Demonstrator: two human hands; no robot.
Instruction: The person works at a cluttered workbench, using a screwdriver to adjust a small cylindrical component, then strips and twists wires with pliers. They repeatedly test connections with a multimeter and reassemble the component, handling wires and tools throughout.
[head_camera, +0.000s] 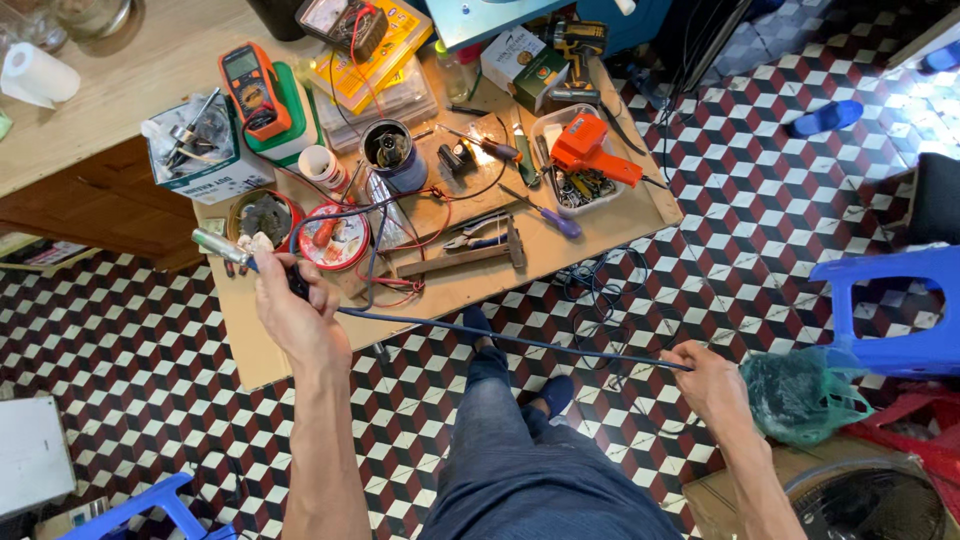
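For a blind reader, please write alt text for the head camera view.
Seen from above, a person's left hand and right hand stretch a dark cable taut over a patterned tile floor. A low wooden board ahead holds scattered tools.

A home repair workshop: low wooden table strewn with multimeter, pliers, screwdrivers, patterned tile floor.

Open floor right of the tool-crowded board; taut cable across the lap.

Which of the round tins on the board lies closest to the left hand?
The red-rimmed round tin, holding red and white bits, lies just beside the left hand. The darker tin sits further back, and the tall can further still.
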